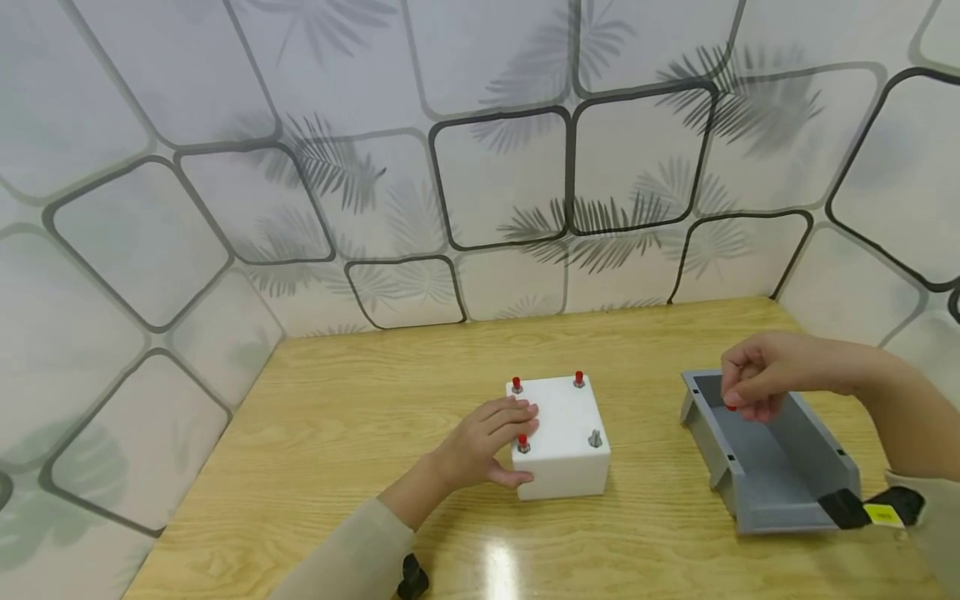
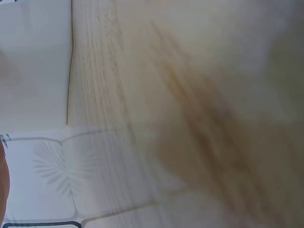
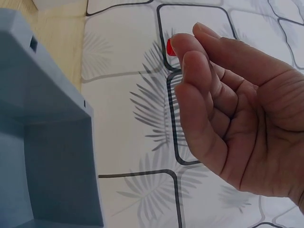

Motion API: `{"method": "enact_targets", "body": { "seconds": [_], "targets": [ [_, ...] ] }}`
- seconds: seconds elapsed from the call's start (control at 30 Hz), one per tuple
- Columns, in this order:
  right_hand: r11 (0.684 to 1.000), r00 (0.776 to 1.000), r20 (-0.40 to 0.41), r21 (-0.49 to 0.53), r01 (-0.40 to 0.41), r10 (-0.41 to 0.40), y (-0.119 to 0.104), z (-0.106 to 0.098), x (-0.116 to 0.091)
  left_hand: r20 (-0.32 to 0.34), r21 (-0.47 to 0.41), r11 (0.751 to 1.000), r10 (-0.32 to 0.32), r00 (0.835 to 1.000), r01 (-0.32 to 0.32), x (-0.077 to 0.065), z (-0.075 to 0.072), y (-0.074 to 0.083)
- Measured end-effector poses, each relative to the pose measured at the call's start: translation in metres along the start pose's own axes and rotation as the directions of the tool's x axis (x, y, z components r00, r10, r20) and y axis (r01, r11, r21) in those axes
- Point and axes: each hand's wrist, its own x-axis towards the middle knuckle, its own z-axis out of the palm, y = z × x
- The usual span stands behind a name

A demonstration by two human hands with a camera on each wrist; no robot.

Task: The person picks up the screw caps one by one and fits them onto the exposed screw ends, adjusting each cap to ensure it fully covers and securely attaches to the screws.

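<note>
A white box (image 1: 562, 417) stands on the table with a metal stud at each top corner. Red caps cover three of them; the near right stud (image 1: 595, 438) is bare metal. My left hand (image 1: 487, 442) rests on the box's left side, its fingers stretched over the top and the thumb against the near face. Over the grey bin (image 1: 738, 492), my right hand (image 1: 765, 379) pinches a small red cap (image 3: 169, 47) between thumb and fingertips. Most of that cap is hidden by the fingers. In the left wrist view, the white box (image 2: 33, 71) fills the upper left.
The grey bin sits to the right of the box on the wooden table (image 1: 360, 408). A pale curtain (image 1: 495, 183) with leaf and line patterns closes off the back and both sides. A dark strap with a yellow label (image 1: 883, 514) is at the right wrist.
</note>
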Motion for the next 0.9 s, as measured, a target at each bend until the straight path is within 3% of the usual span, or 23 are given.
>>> {"method": "enact_targets", "body": {
  "seconds": [0.9],
  "targets": [
    [0.999,0.999,0.032,-0.024,-0.041,0.042,-0.031,0.013,0.034,-0.009,0.003,1.0,0.006,1.0,-0.006,0.001,-0.002,0.003]
  ]
}}
